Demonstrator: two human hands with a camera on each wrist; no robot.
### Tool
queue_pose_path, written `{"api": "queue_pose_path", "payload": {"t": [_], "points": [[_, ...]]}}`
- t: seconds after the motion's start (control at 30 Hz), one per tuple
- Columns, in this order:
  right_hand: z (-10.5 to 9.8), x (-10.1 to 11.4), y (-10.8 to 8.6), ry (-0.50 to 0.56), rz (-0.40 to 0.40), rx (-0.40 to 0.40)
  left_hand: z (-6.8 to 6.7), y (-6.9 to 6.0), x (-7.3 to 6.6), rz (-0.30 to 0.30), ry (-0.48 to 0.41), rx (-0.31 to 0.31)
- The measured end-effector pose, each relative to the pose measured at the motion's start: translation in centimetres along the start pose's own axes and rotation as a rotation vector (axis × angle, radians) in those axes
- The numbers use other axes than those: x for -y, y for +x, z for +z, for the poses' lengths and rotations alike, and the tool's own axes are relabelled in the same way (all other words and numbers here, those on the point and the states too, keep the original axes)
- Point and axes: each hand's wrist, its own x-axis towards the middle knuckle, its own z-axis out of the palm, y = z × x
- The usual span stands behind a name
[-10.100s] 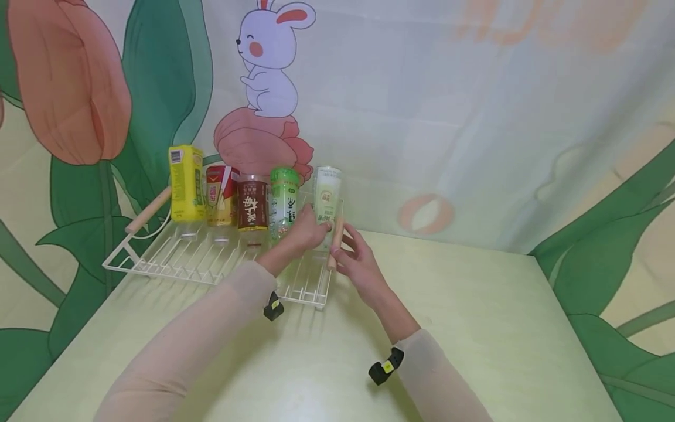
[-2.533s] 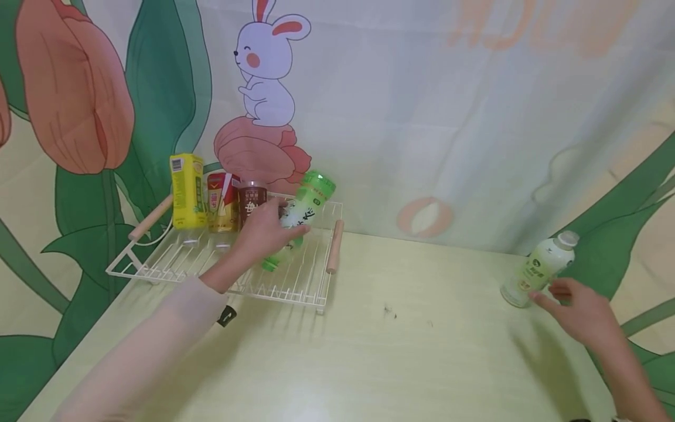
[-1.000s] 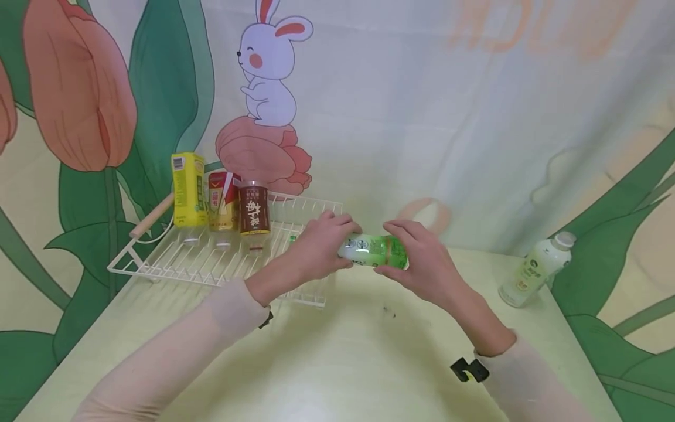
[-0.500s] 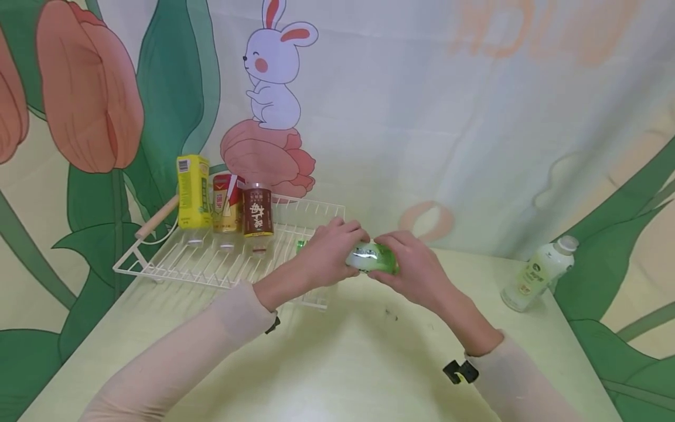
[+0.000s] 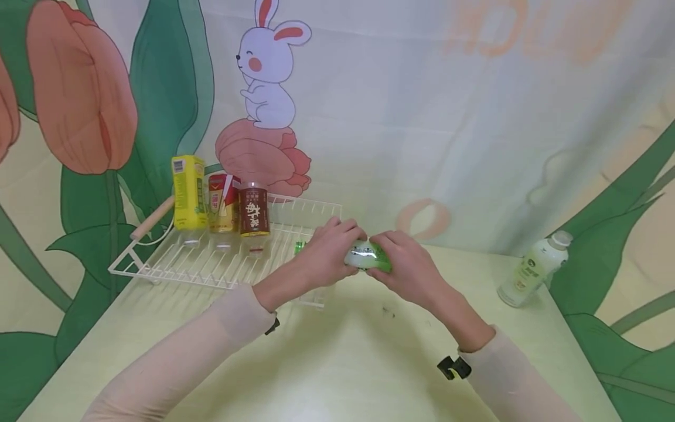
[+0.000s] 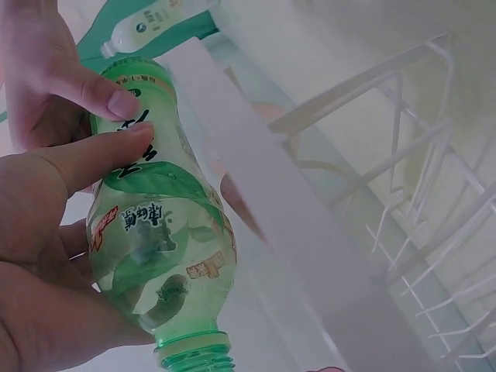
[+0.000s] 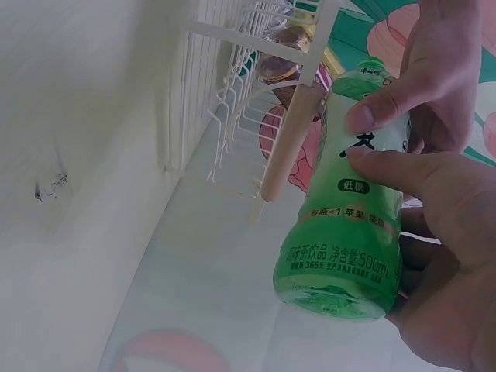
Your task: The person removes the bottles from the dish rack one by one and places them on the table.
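Observation:
A green tea bottle (image 5: 364, 256) is held level above the rack's right end, its cap end pointing left. My left hand (image 5: 329, 252) grips it toward the cap (image 6: 198, 356), which pokes out left of the wrist. My right hand (image 5: 408, 264) grips it nearer the base; the base shows whole in the right wrist view. Both thumbs lie close together on the label. Right of the hands, a pale green-and-white bottle (image 5: 535, 269) stands upright on the table. In the left wrist view, fingers behind the bottle are partly hidden.
A white wire rack (image 5: 158, 278) with wooden handles (image 5: 153, 218) stands at the left. It holds a yellow carton (image 5: 188, 193), a red-and-gold carton (image 5: 224, 205) and a brown drink bottle (image 5: 255, 210). Dark marks (image 5: 388, 312) dot the table; a printed curtain (image 5: 369, 117) hangs behind.
The pale bottle has gone from the rack to the table's right side. The green tea bottle has been lifted off the rack; my right hand has joined and slid closer to my left.

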Motion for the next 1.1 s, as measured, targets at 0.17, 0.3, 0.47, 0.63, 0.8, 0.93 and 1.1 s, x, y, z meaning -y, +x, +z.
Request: {"api": "queue_pose_path", "payload": {"t": [0.17, 0.3, 0.47, 0.63, 0.8, 0.93, 1.1], "points": [[0.1, -0.1, -0.2, 0.003, 0.003, 0.001, 0.3, 0.0, -0.1, 0.003, -0.011, 0.003], [0.1, -0.1, -0.2, -0.014, -0.007, -0.001, 0.6, 0.0, 0.0, 0.002, -0.022, 0.005], [-0.3, 0.1, -0.4, -0.089, -0.033, 0.006, 0.5, -0.1, -0.1, 0.024, 0.052, 0.012], [-1.7, 0.5, -0.5, -0.152, -0.054, -0.009, -0.7, -0.3, -0.4, 0.062, 0.151, 0.005], [-2.7, -0.1, -0.9, -0.170, -0.023, -0.013, -2.0, -1.2, -0.4, 0.034, 0.167, -0.034], [-3.2, -1.4, -1.6, -0.159, 0.023, -0.010, -3.0, -2.3, 0.6, 0.004, 0.156, -0.103], [-3.6, -3.8, -2.8, -0.123, 0.066, -0.025, -4.0, -3.5, 2.9, -0.051, 0.078, -0.140]]}}
